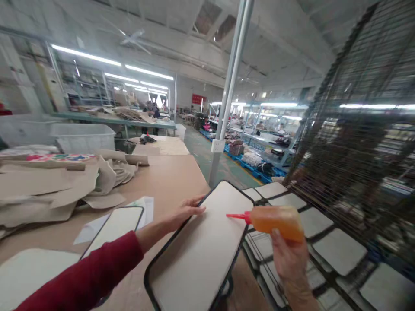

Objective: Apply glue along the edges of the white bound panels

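Both hands at a pale, dark-rimmed panel at the counter edge, one steadying it, one holding a squeeze bottle.

The right hand (288, 259) is closed round an orange squeeze bottle (275, 221), whose red nozzle points left over the panel (201, 246); whether the tip touches the surface cannot be told. The left hand (186, 211), in a dark red sleeve (87, 276), lies open with fingers flat on the panel's left rim. The panel rests tilted, partly on the counter (168, 172), partly overhanging it. Just left of it lies a second, similar panel (113, 226) on white paper. To the right, below counter level, more pale panels (337, 250) lie in rows. Farther back on the counter sits a heap of brown cardboard pieces (58, 185). A dark wire rack (363, 142) stands at right, a grey post (230, 90) beyond the counter.
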Motion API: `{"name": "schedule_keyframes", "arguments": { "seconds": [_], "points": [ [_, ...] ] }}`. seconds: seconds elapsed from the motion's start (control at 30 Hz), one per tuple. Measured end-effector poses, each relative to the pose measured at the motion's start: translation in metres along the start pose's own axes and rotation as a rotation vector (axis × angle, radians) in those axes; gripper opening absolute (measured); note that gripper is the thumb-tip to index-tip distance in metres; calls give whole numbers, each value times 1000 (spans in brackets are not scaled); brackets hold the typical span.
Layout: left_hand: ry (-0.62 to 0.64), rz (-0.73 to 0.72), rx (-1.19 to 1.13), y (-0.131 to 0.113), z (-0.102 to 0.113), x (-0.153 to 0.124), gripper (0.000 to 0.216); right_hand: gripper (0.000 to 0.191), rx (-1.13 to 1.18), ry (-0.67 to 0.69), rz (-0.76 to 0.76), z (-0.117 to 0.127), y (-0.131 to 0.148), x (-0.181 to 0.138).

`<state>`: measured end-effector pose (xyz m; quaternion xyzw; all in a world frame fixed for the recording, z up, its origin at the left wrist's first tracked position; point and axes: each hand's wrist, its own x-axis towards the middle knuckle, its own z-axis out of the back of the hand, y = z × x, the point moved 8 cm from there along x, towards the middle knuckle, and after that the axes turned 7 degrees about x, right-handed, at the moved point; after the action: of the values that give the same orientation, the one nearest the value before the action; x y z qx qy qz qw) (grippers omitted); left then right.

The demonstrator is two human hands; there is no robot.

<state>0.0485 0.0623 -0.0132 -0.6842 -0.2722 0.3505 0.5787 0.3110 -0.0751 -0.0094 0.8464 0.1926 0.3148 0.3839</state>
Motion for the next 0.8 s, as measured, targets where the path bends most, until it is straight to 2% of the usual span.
{"name": "schedule_keyframes", "arguments": {
  "seconds": [0.1,0.17,0.27,0.37,0.43,0.53,0.6,0.67,0.73,0.8],
  "points": [
    [32,-45,32,-5,-7,-2,81,76,-14,2,-15,0,1,0],
    [30,-40,40,-5,-9,-1,84,81,-20,-20,-41,3,1,-9],
    [-6,13,26,3,-6,6,86,92,-41,-23,-86,4,-2,-41],
    [-30,17,18,7,-1,13,85,84,-28,88,-179,-4,-14,-85],
    [-47,2,25,6,2,16,86,80,27,146,-213,-8,-19,-101],
    [-37,2,39,3,0,14,92,75,-9,121,-110,-7,-7,-82],
    [6,2,45,-1,-8,9,93,74,-80,12,60,0,11,-48],
    [54,-12,49,-6,-18,3,90,74,-55,-72,162,4,22,-15],
    [68,-16,48,-8,-25,1,89,75,-33,-93,174,5,21,1],
    [48,2,42,-6,-25,2,91,74,-54,-66,127,3,11,-10]
  ]
}}
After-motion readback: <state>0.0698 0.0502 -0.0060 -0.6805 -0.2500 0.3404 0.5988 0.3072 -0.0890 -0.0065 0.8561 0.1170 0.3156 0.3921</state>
